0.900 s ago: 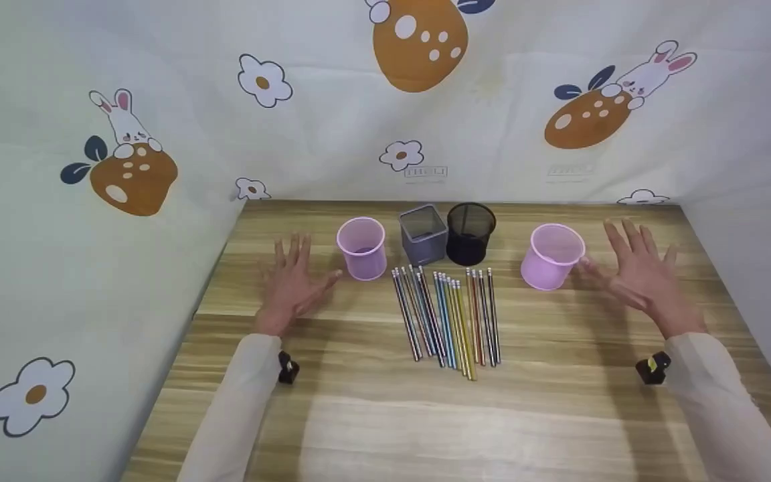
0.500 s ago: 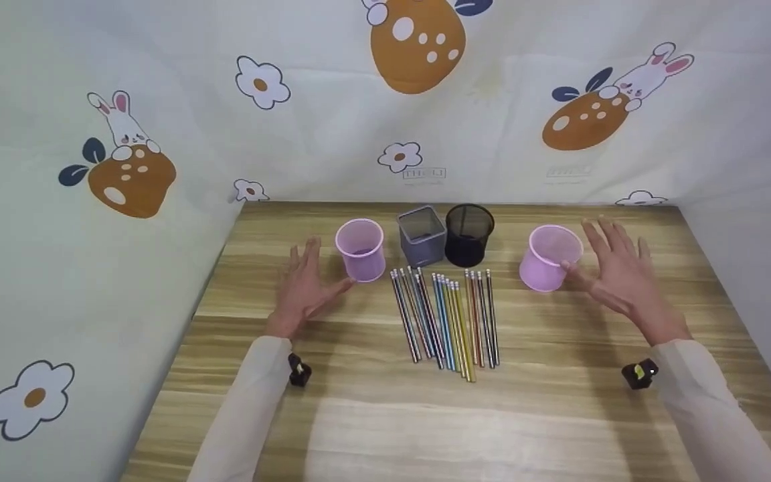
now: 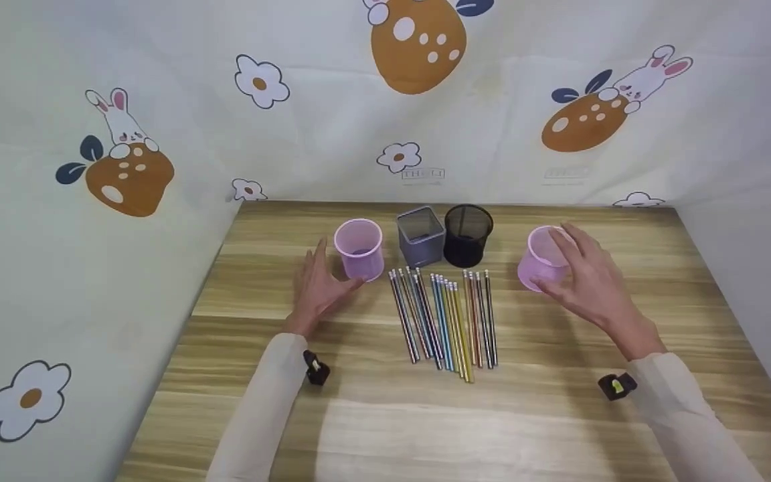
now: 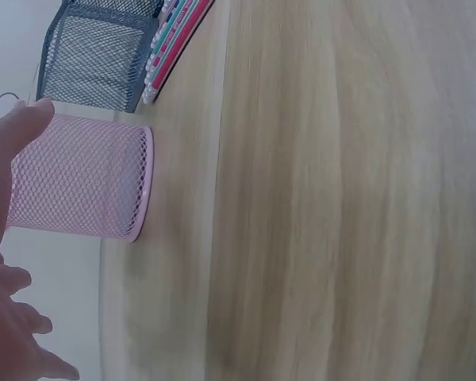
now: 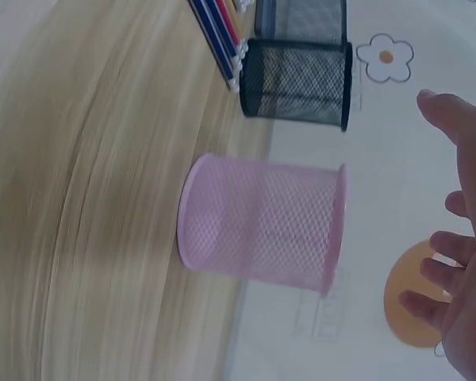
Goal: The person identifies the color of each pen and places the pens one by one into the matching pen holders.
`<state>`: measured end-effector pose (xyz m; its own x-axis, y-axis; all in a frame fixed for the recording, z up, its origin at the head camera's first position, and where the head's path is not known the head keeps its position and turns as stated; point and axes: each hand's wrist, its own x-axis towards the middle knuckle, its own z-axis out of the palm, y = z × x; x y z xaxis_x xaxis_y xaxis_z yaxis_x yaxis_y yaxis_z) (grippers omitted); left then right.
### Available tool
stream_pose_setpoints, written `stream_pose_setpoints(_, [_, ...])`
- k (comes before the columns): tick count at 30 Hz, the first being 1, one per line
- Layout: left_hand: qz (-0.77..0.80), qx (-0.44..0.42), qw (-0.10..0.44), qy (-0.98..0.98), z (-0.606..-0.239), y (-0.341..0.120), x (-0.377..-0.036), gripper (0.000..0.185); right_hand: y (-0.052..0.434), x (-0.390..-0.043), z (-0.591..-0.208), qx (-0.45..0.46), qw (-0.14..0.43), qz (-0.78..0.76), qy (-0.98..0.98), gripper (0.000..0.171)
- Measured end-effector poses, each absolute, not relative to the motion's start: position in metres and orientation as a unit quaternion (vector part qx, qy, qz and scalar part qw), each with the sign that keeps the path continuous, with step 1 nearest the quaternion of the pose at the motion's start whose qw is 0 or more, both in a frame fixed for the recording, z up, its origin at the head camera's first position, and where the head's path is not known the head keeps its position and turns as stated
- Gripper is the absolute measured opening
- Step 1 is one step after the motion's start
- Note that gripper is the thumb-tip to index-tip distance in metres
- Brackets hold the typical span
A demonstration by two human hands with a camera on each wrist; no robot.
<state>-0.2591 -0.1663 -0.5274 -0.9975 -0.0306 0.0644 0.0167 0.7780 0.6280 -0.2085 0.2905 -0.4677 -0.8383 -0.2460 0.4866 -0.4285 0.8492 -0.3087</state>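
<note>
Two pink mesh cups stand on the wooden table [image 3: 385, 428]. My left hand [image 3: 318, 288] is open beside the left pink cup [image 3: 359, 249], thumb close to its base. In the left wrist view that left pink cup [image 4: 79, 178] stands just by my left hand [image 4: 8, 238]. My right hand [image 3: 583, 281] is spread open around the right pink cup [image 3: 541, 262], fingers by the rim and thumb low. The right wrist view shows a gap between the right pink cup [image 5: 262, 222] and my right hand [image 5: 460, 262]. Several coloured pencils [image 3: 446, 321] lie in a row between the hands.
A grey square mesh holder [image 3: 420, 235] and a black round mesh holder [image 3: 468, 234] stand side by side behind the pencils. Patterned cloth walls [image 3: 124, 167] close in the table at the back and both sides.
Both hands have moved inward towards the pink cups. The left hand has turned edge-on by the left cup, and the right hand now reaches around the right cup.
</note>
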Motion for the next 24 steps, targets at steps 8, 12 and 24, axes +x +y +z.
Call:
stream_pose_setpoints(8, [-0.507, -0.010, 0.048, -0.860, -0.542, -0.152, -0.265, 0.117, 0.263, -0.207, -0.480, 0.181, 0.177, 0.244, -0.936, 0.074])
stream_pose_setpoints(12, [-0.542, -0.009, 0.066, -0.838, -0.549, -0.148, -0.269, 0.118, 0.251, -0.209, -0.492, 0.191, 0.169, 0.264, -0.930, 0.062])
stream_pose_setpoints(24, [-0.587, -0.010, 0.073, -0.806, -0.548, -0.139, -0.284, 0.115, 0.220, -0.213, -0.521, 0.102, 0.079, 0.368, -0.921, 0.054])
